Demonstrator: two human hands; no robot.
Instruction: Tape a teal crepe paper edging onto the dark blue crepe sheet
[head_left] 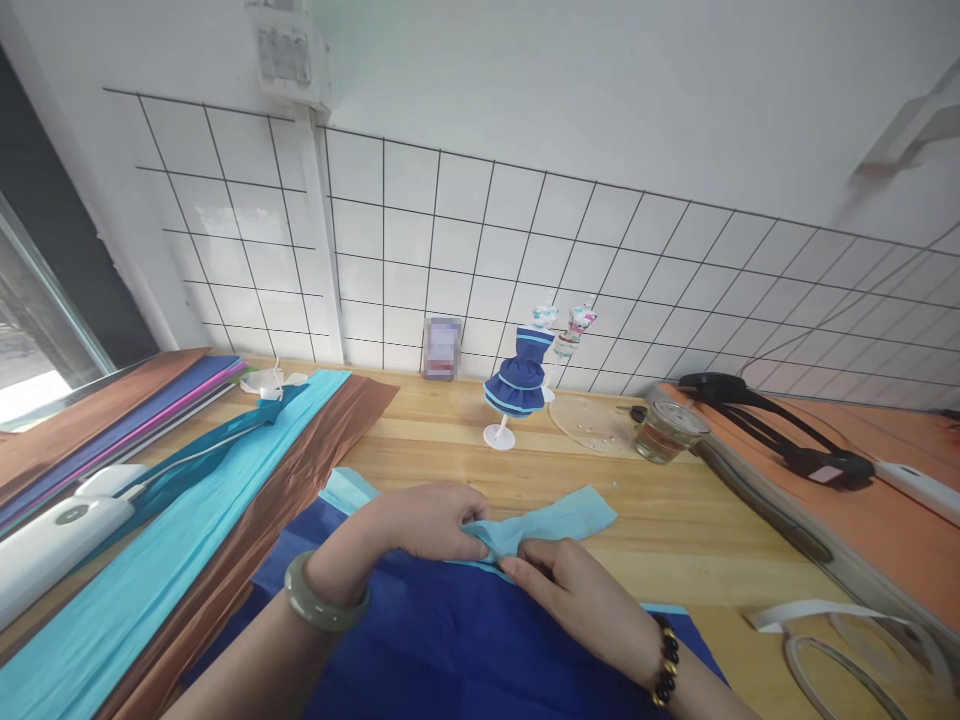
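A dark blue sheet of fabric covers the near part of the table, with a light blue strip along its upper edge. My left hand pinches the strip between thumb and fingers near its middle. Just to the right, my right hand is closed on the same strip, its thumb close to the left one. The strip's right end stands free of the blue fabric and lies out over the wood. Its left end shows beyond my left wrist. My palms hide part of the edge.
Light blue and brown sheets lie at the left beside a white device. A small dress on a stand is at the back, near a glass jar. White tape lies at the right.
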